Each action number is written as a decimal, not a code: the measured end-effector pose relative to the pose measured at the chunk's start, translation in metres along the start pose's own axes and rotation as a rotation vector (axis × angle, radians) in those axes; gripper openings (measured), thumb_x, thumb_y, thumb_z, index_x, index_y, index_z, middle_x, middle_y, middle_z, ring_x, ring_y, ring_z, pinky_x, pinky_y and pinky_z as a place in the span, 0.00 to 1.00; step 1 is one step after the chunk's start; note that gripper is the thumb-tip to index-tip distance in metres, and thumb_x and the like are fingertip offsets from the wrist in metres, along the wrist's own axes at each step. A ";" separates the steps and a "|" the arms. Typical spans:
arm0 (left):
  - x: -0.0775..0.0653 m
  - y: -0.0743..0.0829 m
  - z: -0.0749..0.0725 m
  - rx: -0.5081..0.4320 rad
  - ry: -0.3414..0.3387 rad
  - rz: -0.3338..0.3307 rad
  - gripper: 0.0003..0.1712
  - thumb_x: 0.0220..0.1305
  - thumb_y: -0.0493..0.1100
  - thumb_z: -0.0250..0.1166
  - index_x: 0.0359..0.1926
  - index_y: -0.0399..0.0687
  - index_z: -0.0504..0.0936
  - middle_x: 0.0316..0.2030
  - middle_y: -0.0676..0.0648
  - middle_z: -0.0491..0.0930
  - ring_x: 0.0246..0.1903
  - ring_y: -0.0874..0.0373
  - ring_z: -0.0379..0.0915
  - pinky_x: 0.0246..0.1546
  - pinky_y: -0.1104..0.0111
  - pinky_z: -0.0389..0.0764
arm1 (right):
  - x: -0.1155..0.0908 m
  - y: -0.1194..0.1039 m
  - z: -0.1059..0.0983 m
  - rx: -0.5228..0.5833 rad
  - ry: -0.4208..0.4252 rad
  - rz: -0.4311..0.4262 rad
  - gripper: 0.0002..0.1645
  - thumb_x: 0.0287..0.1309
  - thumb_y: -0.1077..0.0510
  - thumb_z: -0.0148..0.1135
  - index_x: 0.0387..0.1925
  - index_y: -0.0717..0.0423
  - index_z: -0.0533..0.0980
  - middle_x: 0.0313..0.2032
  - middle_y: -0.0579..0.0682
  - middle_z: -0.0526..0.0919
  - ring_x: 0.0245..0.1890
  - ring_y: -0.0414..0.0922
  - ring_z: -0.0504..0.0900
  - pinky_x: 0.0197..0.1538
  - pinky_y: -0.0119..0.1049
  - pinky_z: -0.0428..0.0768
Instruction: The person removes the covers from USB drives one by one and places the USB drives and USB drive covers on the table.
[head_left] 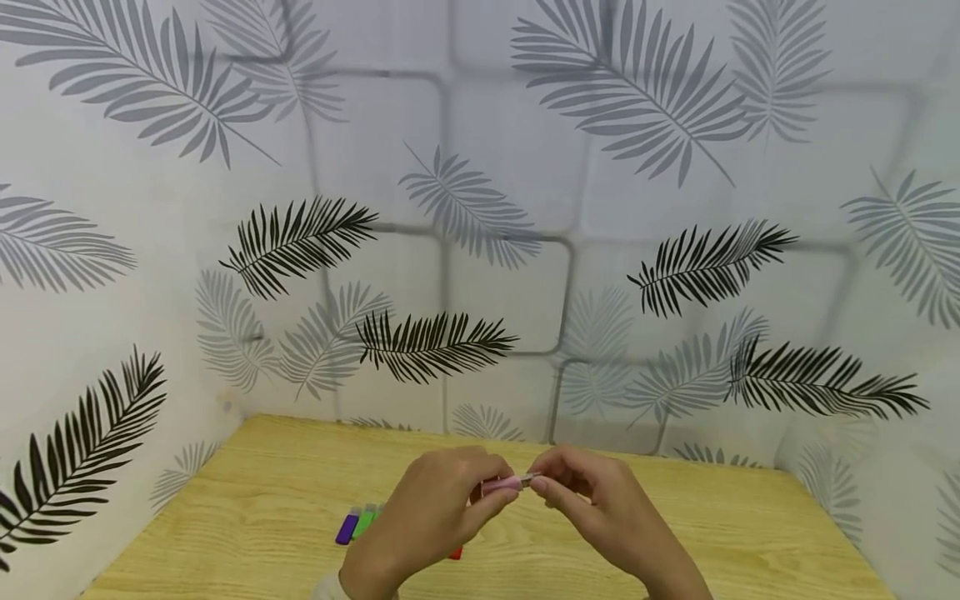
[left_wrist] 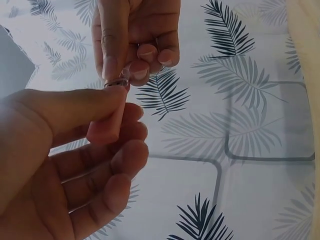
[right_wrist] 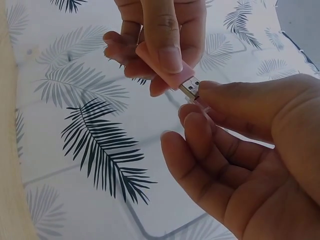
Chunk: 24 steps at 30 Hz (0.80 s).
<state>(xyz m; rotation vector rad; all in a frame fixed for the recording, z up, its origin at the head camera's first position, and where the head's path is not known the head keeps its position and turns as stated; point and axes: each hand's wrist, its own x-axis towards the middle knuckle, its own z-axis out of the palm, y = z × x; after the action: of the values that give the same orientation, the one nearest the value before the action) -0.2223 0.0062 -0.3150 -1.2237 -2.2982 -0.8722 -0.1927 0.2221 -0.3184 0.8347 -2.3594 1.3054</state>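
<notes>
Between the thumb and fingers of my left hand [head_left: 431, 508], a pink USB flash drive [right_wrist: 176, 78] is pinched by its body. Its bare metal plug [right_wrist: 190, 88] points toward my right hand [head_left: 603, 508]. The thumb and forefinger of that hand pinch a small clear cap [right_wrist: 204, 104] right at the plug's end, mostly hidden by the fingertips. Both hands meet above the wooden table in the head view. The left hand's other fingers curl loosely below the drive.
Left of the left hand, a purple flash drive [head_left: 347, 529] and a green flash drive [head_left: 363, 522] lie on the wooden table [head_left: 262, 475]. A red piece [head_left: 456, 552] shows partly behind the left wrist. Leaf-patterned walls [head_left: 495, 292] stand behind and at the sides.
</notes>
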 end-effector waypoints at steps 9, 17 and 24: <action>-0.001 -0.001 -0.002 0.080 0.158 -0.106 0.04 0.61 0.46 0.69 0.33 0.52 0.88 0.31 0.60 0.72 0.28 0.69 0.71 0.28 0.75 0.72 | -0.001 0.000 -0.002 -0.122 0.065 -0.026 0.02 0.64 0.56 0.61 0.37 0.45 0.79 0.27 0.37 0.80 0.26 0.36 0.78 0.30 0.33 0.79; -0.004 -0.015 -0.013 0.164 0.221 -0.187 0.03 0.60 0.44 0.69 0.32 0.52 0.88 0.27 0.61 0.72 0.28 0.67 0.68 0.29 0.73 0.71 | -0.008 0.004 -0.020 -0.229 0.114 0.070 0.02 0.64 0.53 0.61 0.36 0.44 0.79 0.29 0.34 0.81 0.29 0.34 0.80 0.33 0.32 0.80; -0.006 -0.029 -0.019 0.151 0.192 -0.238 0.02 0.61 0.42 0.68 0.35 0.52 0.86 0.27 0.62 0.77 0.27 0.69 0.72 0.30 0.72 0.74 | -0.021 0.011 -0.043 -0.311 0.147 0.145 0.02 0.64 0.56 0.62 0.37 0.46 0.80 0.30 0.34 0.81 0.29 0.33 0.79 0.33 0.31 0.79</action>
<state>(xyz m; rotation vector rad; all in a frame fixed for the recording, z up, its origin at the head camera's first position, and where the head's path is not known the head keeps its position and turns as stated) -0.2420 -0.0227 -0.3145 -0.7797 -2.3337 -0.8374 -0.1842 0.2701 -0.3139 0.4668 -2.4534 0.9739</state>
